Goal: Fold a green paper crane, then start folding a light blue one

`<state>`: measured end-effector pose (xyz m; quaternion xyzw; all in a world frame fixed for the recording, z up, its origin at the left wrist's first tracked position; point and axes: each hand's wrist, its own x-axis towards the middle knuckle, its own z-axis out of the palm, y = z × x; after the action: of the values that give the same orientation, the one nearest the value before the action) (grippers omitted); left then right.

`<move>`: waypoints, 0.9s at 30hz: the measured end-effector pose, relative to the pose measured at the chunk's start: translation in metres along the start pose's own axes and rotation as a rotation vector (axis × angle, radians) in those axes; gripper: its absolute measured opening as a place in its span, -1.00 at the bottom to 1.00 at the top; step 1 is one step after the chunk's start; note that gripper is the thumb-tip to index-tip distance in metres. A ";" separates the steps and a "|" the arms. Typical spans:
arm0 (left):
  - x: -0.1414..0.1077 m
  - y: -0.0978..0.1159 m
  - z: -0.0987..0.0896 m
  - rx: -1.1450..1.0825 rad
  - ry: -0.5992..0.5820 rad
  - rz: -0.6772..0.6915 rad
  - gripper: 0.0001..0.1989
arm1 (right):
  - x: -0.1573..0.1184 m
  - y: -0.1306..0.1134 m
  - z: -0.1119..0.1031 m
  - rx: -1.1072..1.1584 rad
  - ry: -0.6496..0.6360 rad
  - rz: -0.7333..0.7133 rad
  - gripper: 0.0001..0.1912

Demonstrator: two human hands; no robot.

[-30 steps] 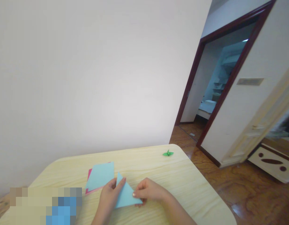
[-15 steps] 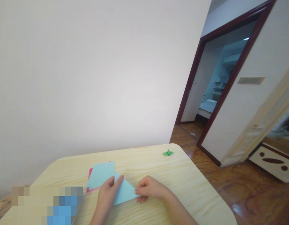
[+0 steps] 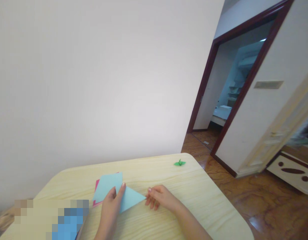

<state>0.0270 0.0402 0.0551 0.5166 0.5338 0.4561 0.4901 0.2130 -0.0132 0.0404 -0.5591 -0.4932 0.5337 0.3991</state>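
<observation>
A coarse pixelated block of tan and blue squares blurs whatever lies at the near-left corner of the pale wood-grain table. The left hand covers part of a light-blue paper triangle. A light-blue rectangular paper sheet hides most of a pink paper sheet. The forearms run off the bottom edge. A green folded-paper figure is too small to show its folds.

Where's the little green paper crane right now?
In the head view, the green paper crane sits near the far right corner of the table, beyond the right hand and apart from the folded blue paper.
</observation>
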 end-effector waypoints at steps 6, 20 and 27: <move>0.001 -0.003 0.003 -0.184 -0.081 -0.052 -0.59 | 0.000 0.000 0.005 -0.036 0.080 -0.020 -0.67; 0.001 -0.003 0.011 -0.113 -0.216 -0.015 -0.65 | 0.004 0.003 -0.012 0.012 0.153 -0.081 -0.46; 0.001 -0.011 0.016 -0.131 -0.266 -0.055 -0.57 | 0.010 0.007 -0.005 0.033 0.236 -0.127 -0.49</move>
<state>0.0415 0.0403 0.0424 0.5246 0.4469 0.4040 0.6016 0.2180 -0.0042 0.0320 -0.5788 -0.4684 0.4459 0.4967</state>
